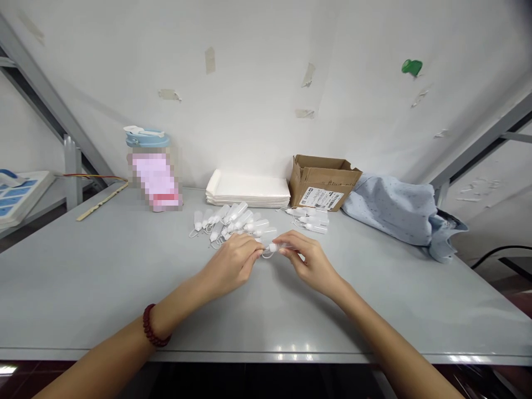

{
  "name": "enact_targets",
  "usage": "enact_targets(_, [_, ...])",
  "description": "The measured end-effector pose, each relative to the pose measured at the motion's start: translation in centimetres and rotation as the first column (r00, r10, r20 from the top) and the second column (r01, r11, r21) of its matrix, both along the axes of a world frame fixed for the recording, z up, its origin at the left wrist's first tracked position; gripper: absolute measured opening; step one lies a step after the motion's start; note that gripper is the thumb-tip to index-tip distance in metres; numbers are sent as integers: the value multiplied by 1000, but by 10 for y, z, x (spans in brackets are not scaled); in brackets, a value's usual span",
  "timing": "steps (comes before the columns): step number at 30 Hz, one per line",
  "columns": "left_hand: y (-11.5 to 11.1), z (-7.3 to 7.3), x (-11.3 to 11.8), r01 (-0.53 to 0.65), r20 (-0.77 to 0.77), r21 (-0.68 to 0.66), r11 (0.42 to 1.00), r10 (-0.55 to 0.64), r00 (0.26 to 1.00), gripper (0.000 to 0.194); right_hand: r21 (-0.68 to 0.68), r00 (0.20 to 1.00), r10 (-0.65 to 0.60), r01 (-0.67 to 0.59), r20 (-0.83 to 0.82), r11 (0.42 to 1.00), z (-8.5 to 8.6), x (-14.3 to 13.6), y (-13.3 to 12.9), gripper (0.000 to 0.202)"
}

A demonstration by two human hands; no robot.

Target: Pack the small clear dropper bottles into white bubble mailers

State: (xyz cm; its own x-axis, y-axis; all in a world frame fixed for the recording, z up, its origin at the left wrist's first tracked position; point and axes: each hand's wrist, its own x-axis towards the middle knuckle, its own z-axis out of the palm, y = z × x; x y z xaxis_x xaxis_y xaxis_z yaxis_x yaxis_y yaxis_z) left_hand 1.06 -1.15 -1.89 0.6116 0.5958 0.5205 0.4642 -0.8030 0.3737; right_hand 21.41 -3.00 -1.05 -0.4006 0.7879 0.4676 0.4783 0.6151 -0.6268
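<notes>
Pinching left hand: thumb and fingertips pressed together at the nozzle end of the held bottle; the part between them is hidden.
Right hand: thumb and fingers nearly closed around the bottle's body.
Small clear plastic bottle with white collar: slim, smooth and translucent, lying roughly level between the hands above the table, a thin pale strap looping beneath the collar.
Loose bottles: glossy, see-through tubes with white tops and curling straps, heaped just beyond the left hand; a smaller group lies before the box.
Brown cardboard box: open, matte, creased, white label.
White flat stack: layered, soft-edged, beside the box.
Pale blue speckled cloth: rumpled.
Grey table: smooth, faintly shiny.
Dark red beaded bracelet: round beads, left wrist.
</notes>
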Motion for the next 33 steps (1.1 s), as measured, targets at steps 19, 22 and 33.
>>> enact_targets(19, [3,21,-12,-55,52,-46,997,57,997,10,14,991,-80,82,-104,997,6,-1,-1,18])
enact_targets(22, [2,22,-9,-42,66,-75,996,47,997,12,14,992,-61,62,-114,998,7,-2,-2,18])
enact_targets(33, [-3,21,-4,4,140,-241,971,30,990,17,10,994,-49,50,-93,999,3,-7,-7,17])
